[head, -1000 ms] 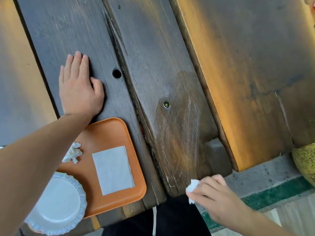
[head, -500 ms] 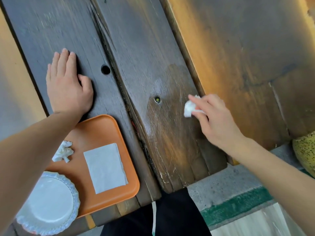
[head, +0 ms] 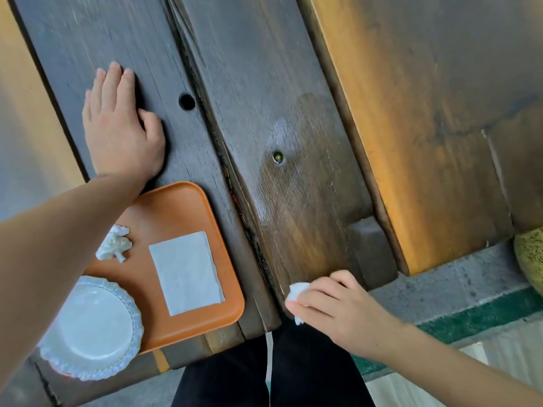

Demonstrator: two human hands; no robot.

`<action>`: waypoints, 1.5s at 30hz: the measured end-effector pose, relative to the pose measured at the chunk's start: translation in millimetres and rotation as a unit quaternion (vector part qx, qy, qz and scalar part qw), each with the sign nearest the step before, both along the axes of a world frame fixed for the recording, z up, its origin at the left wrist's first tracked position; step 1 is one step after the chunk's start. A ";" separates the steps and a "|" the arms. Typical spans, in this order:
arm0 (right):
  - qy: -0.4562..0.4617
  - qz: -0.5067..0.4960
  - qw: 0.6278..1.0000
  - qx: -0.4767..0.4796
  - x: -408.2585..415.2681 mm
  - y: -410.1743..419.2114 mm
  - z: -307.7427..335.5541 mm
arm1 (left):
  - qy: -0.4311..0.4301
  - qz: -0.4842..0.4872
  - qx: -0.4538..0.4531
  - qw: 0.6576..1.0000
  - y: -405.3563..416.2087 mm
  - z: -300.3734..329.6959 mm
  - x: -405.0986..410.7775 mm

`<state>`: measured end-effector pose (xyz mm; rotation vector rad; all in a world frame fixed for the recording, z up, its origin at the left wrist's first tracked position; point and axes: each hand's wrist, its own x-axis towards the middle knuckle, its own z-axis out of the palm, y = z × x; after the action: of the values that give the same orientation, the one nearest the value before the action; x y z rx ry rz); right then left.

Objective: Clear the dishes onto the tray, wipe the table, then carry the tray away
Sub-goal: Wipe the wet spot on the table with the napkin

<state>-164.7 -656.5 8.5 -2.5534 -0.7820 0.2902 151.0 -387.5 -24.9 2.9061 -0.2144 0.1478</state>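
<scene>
An orange tray point(head: 179, 207) lies on the dark wooden table point(head: 258, 71) at the near left. On it are a white scalloped plate point(head: 91, 327), a crumpled white tissue point(head: 113, 243) and a flat white napkin point(head: 186, 273). My left hand point(head: 120, 127) rests flat on the table just beyond the tray, fingers straight. My right hand point(head: 332, 306) pinches a small white tissue wad point(head: 298, 290) at the table's near edge. A damp wiped patch point(head: 305, 183) shines on the middle plank.
A lighter wooden bench or plank point(head: 435, 113) runs along the right. Below it are a concrete ledge with a green stripe point(head: 476, 315) and a yellowish speckled object point(head: 531, 254) at the right edge. My dark trousers point(head: 264, 374) show under the table edge.
My right hand with the tissue wad swept up the plank, then back down to the table's near edge. My left hand stayed flat on the table.
</scene>
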 end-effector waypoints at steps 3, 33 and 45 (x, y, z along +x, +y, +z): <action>-0.003 0.025 1.000 0.005 14.0 -8.5 -2.4 | 0.002 -0.001 0.000 1.000 -0.8 0.6 -1.1; -0.036 0.017 0.999 -0.018 33.7 3.5 -1.3 | 0.008 0.005 0.002 1.000 -2.3 5.0 -1.8; 0.023 -0.180 0.969 -0.168 138.4 -30.4 32.6 | 0.001 0.000 -0.003 1.000 -1.5 2.5 -0.7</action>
<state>-26.4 -686.9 41.1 -2.9281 -0.2544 0.3889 150.3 -389.1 -22.3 2.8993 -0.2135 0.1450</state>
